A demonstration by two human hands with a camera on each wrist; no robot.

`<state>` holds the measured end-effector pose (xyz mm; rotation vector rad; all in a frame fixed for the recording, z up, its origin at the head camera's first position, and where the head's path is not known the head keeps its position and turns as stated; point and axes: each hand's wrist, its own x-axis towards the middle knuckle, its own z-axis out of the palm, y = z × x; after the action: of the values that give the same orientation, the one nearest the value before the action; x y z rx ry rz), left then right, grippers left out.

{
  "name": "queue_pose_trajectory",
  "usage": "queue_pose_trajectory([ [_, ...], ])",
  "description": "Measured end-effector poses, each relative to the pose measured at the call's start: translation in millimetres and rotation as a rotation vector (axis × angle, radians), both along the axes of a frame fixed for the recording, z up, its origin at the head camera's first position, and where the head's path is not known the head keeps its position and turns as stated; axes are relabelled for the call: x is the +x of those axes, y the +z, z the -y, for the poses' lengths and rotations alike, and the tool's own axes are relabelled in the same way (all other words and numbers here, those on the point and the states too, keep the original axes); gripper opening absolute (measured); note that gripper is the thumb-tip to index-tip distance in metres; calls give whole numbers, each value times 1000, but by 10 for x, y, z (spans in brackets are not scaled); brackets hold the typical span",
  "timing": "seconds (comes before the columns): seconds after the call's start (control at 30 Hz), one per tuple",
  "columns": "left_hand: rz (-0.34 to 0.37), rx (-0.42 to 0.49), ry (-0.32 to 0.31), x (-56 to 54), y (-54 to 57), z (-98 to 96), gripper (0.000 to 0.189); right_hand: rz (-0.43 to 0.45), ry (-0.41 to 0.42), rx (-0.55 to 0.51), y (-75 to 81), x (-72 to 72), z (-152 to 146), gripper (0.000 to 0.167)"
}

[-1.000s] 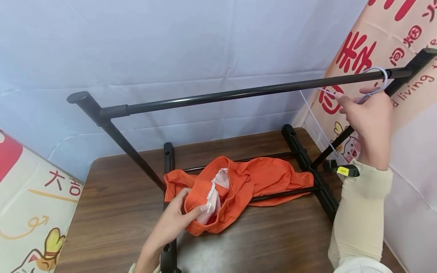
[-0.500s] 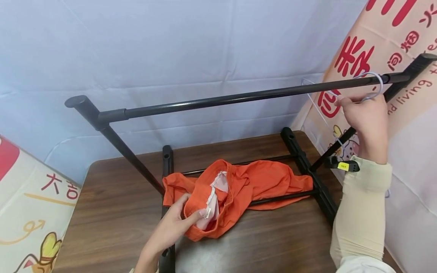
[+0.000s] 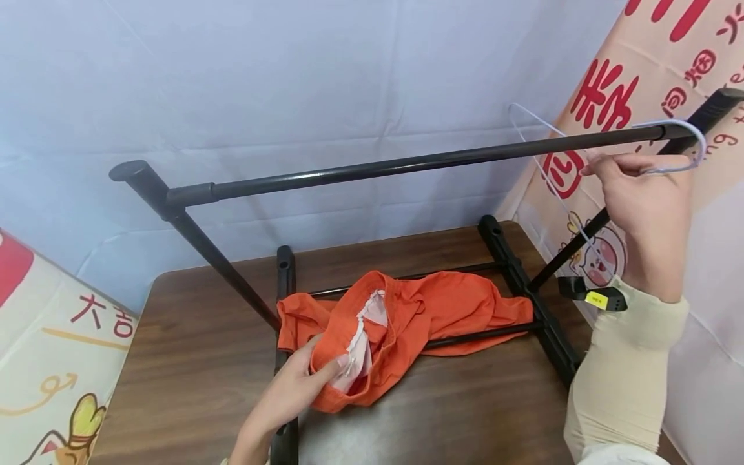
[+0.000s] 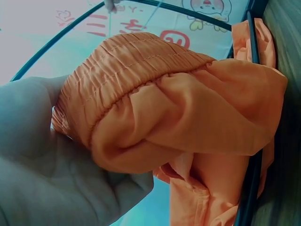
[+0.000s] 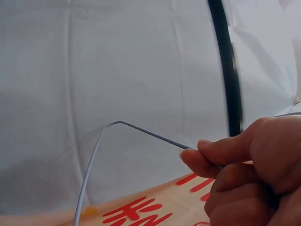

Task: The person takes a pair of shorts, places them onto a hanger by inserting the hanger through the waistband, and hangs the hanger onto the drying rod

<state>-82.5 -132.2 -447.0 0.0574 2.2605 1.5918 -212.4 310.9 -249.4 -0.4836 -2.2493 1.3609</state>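
Observation:
A pair of orange pants (image 3: 459,300) with a gathered elastic waistband (image 4: 136,70) and pale lining lies across the lower bars of a black rack. My left hand (image 3: 296,384) grips the waistband's near left edge, thumb inside the opening and fingers outside. High on the right, my right hand (image 3: 648,194) pinches a thin pale-purple clothes hanger (image 5: 150,135) between thumb and forefinger. The hanger's hook (image 3: 702,145) curves over the right end of the rack's top bar (image 3: 372,170); whether it touches the bar I cannot tell. The hanger's body slants left behind the bar.
The rack's left post (image 3: 227,261) and right post (image 3: 572,248) rise from feet on a brown wooden table (image 3: 192,329). A white cloth (image 3: 261,77) hangs behind, with printed cloths (image 3: 604,97) at both sides.
My right hand has shifted right with the hanger, whose hook now sits nearer the right post. The hanger's left corner has risen above the bar. My left hand keeps its grip.

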Motion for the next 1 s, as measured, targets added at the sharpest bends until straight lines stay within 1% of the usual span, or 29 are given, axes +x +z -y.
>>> queue_pose_trajectory([
  [0.07, -2, 10, -19, -6, -6, 1, 49, 42, -3, -7, 22, 70, 33, 16],
  [0.13, -1, 16, -31, -1, -11, 8, 48, 92, 2, 8, 33, 150, 66, 21],
  [0.17, 2, 16, -33, 5, -13, 11, 48, 110, 6, 33, 29, 192, 83, 24],
  [0.2, 4, 19, -34, 10, -15, 14, 47, 106, 17, 38, 17, 236, 105, 27],
  [0.27, 6, 18, -30, 17, -18, 14, 47, 83, 48, 75, -16, 323, 149, 29],
  [0.33, 4, 17, -21, 22, -21, 12, 48, 37, 87, 114, -54, 400, 200, 27],
  [0.43, 1, 16, -9, 22, -23, -1, 48, -20, 177, 102, -101, 488, 270, 21],
  [0.57, 1, 16, 6, 17, -19, -29, 53, -46, 275, 85, -159, 550, 321, 18],
  [0.7, 8, 7, 13, 16, -15, -58, 56, -57, 346, 124, -251, 582, 322, 25],
  [0.73, 8, 0, 16, 16, -17, -63, 57, -83, 388, 145, -281, 586, 321, 25],
  [0.77, 10, -10, 21, 18, -19, -65, 57, -123, 448, 136, -314, 586, 319, 24],
  [0.8, 10, -20, 25, 17, -21, -66, 58, -137, 499, 119, -344, 593, 324, 22],
  [0.83, 11, -29, 28, 16, -23, -67, 58, -169, 570, 72, -378, 593, 331, 20],
  [0.93, 12, -66, 39, 14, -19, -67, 62, -230, 780, -112, -483, 589, 382, 13],
  [0.97, 13, -72, 39, 13, -16, -68, 62, -229, 828, -184, -518, 586, 407, 12],
  [1.0, 12, -72, 36, 13, -12, -68, 62, -210, 853, -239, -547, 589, 435, 13],
])
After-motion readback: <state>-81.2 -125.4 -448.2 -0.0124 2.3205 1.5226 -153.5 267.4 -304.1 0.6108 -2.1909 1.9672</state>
